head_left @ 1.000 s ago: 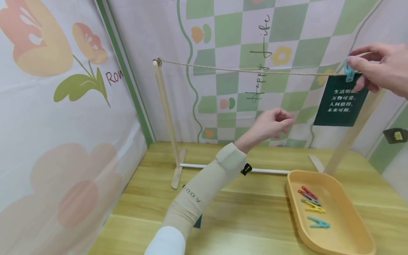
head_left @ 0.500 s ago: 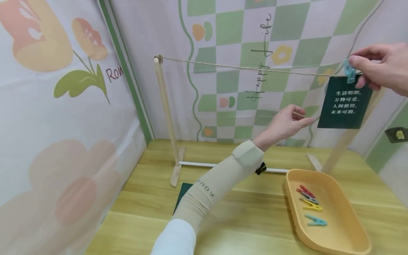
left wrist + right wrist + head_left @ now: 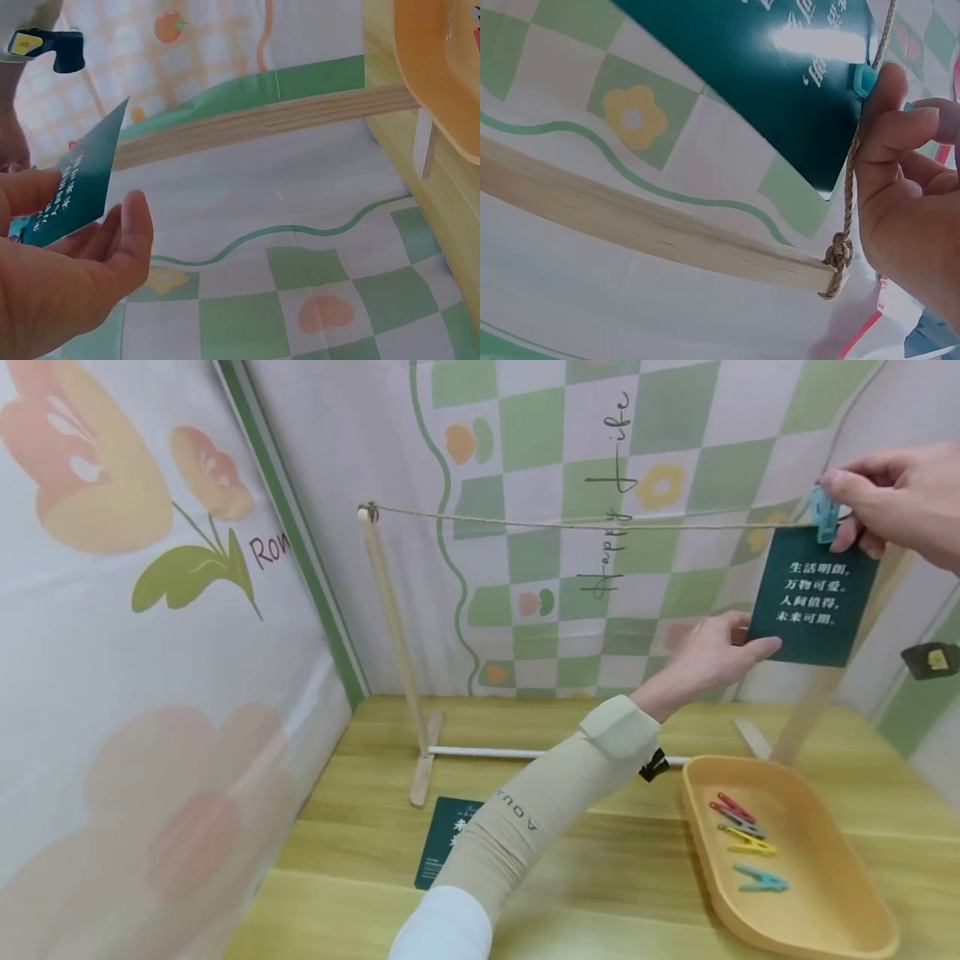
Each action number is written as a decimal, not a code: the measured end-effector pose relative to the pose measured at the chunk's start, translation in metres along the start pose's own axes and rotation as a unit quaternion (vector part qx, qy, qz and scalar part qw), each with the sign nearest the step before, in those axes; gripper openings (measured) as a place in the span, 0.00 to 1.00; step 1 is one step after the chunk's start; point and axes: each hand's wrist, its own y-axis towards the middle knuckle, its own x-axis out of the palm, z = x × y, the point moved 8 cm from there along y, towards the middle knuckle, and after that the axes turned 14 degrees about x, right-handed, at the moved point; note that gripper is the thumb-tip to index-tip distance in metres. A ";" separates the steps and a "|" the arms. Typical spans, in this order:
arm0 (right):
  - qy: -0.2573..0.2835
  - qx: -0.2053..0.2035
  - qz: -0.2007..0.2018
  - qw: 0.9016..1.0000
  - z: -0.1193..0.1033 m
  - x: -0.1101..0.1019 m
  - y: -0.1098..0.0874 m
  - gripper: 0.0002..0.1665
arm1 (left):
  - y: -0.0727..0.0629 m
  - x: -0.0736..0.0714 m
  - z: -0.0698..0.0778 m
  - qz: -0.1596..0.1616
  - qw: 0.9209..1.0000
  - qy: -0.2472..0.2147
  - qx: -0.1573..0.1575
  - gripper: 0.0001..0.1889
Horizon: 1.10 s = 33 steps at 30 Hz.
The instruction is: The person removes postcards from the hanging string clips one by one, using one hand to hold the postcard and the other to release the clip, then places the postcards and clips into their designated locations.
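In the head view, my right hand (image 3: 896, 502) pinches a light blue clothespin (image 3: 826, 517) at the top edge of a dark green card (image 3: 816, 597) with white printed characters. The card hangs at the right end of the twine (image 3: 585, 526). My left hand (image 3: 708, 656) is at the card's lower left corner, thumb in front and fingers behind. In the left wrist view, the thumb overlaps the card (image 3: 82, 187), while the relaxed fingers stand a little off its back. The twine's knot (image 3: 838, 251) shows in the right wrist view, just past the right hand.
A yellow-orange tray (image 3: 847, 860) holds several clothespins in red, grey, yellow and blue. Another green card (image 3: 442, 835) lies on the table, partly hidden by my left sleeve. Wooden posts (image 3: 393, 627) with a white crossbar (image 3: 480, 752) carry the twine.
My left hand has moved right and its fingers have opened out, reaching the hanging card's lower left corner. The right hand still pinches the clothespin at about the same place.
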 end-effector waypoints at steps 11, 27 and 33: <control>-0.029 0.010 -0.004 1.000 -0.006 0.005 -0.004 0.34 | -0.001 0.002 -0.004 -0.026 0.996 -0.081 0.008 0.10; 0.071 -0.088 -0.006 0.994 -0.016 0.002 -0.011 0.05 | -0.004 -0.004 -0.019 -0.002 0.995 -0.099 -0.015 0.07; 0.148 -0.155 0.020 0.977 -0.031 -0.004 -0.018 0.08 | -0.006 -0.012 -0.024 0.004 0.994 -0.105 -0.001 0.08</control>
